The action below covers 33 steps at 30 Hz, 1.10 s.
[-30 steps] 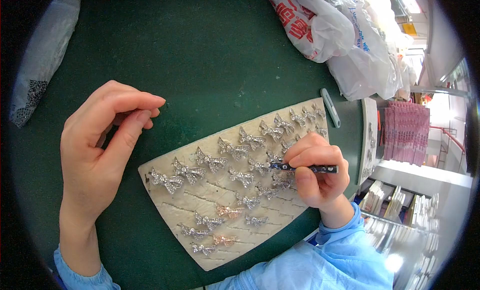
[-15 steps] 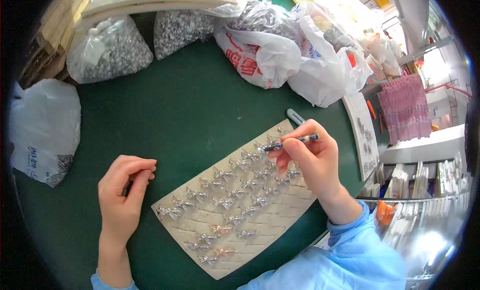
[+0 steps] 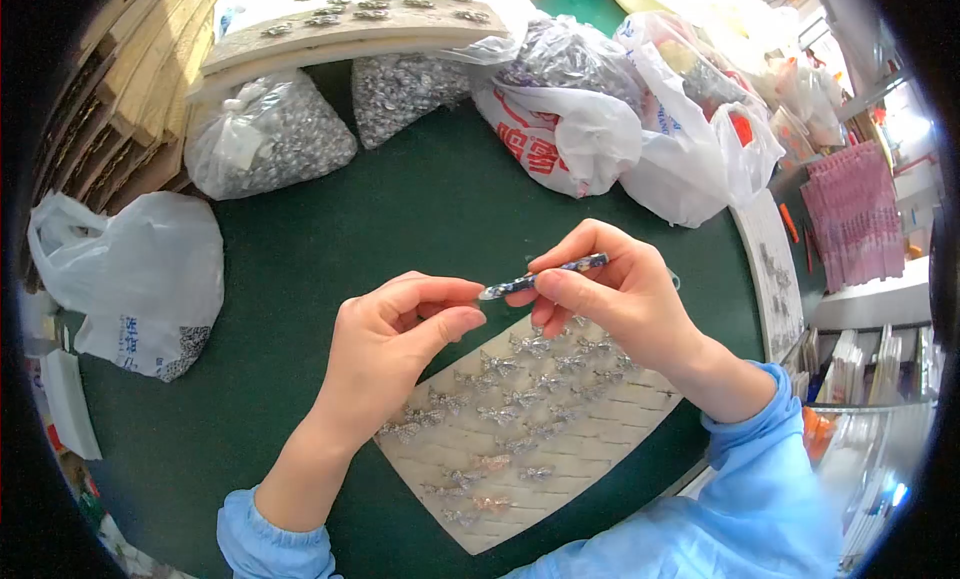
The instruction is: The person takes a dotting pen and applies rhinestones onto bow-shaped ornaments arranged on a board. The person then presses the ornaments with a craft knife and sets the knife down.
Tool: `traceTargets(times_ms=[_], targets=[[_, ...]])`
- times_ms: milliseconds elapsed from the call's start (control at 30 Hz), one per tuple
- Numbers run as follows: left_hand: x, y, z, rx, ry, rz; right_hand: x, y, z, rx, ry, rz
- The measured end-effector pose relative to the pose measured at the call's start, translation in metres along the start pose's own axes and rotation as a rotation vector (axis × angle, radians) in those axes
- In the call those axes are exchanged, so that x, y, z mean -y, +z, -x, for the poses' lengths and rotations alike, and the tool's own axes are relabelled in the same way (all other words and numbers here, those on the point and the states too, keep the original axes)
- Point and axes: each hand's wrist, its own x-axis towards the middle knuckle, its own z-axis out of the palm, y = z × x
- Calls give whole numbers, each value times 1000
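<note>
The right hand (image 3: pixel 612 294) grips a slim dark pen (image 3: pixel 517 286) between thumb and fingers, tilted with its pale tip toward the left. The left hand (image 3: pixel 395 334) is narrowed, thumb and forefinger near that tip (whether they touch it or pinch anything small, I cannot tell). The pen is above the far edge of a pale slitted board (image 3: pixel 600 434), which lies aslant on the green tabletop (image 3: pixel 300 249). Rows of bows (image 3: pixel 498 365) sit on the board, mostly silvery, with two pinkish ones near its lower edge. A white plastic bag (image 3: pixel 150 279) stands at the left.
</note>
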Motion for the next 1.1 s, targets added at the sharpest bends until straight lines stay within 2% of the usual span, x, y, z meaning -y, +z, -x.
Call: traceTargets(times_ms=[100,200,300,367,433,567,700,900,1000,1100], targets=[[6,2,-6,12,-86,69,-2,0,-1,-6,-2,15],[10,8,-10,7,-12,144,-5,-4,-1,-14,-17,50],[11,9,-10,-8,44,32,-6,-10,2,-50,-59,95],[19,9,-11,-77,237,-190,1,-17,9,-99,-119,125],[22,5,-11,-116,369,-383,4,-28,24,-176,-215,186],[26,0,-13,-223,485,-561,-10,-50,53,-281,-493,304],[30,1,-11,-247,440,-568,-22,-65,73,-354,-674,413],[33,4,-14,-274,476,-641,-30,-82,85,-419,-744,420],[30,5,-13,-258,432,-680,-26,-84,87,-448,-762,349],[33,3,-14,-252,483,-660,-24,-86,90,-452,-800,361]])
